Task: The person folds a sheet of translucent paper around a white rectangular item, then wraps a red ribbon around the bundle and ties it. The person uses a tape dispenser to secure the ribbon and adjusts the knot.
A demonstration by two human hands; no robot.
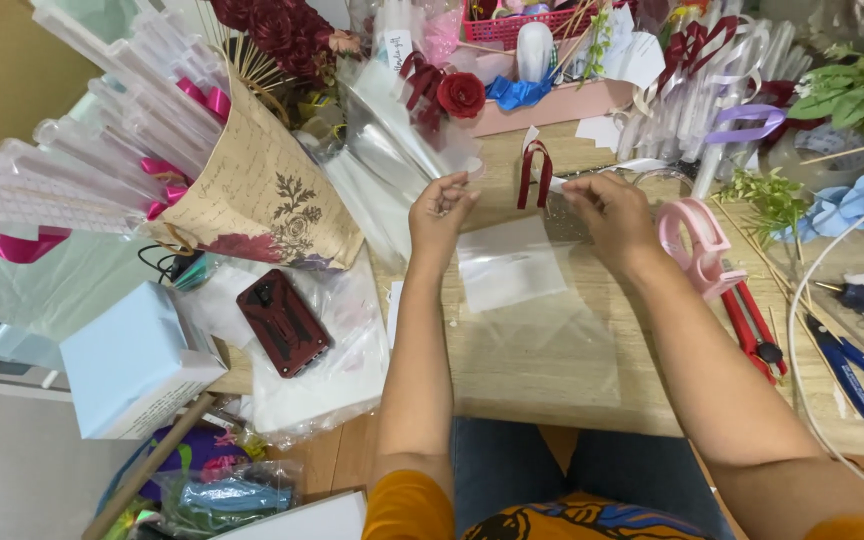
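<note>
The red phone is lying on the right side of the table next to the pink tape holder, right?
Not quite. The head view shows the red phone on the left side of the table, on clear plastic beside the paper-wrapped bouquet. The pink tape holder sits on the right, by the right hand.

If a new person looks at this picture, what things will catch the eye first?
Two bare hands, the left hand and the right hand, pinch a clear plastic sheet at the middle of the wooden table. At far left lies a paper-wrapped bouquet; a pink tape dispenser sits right of the hands.
</note>
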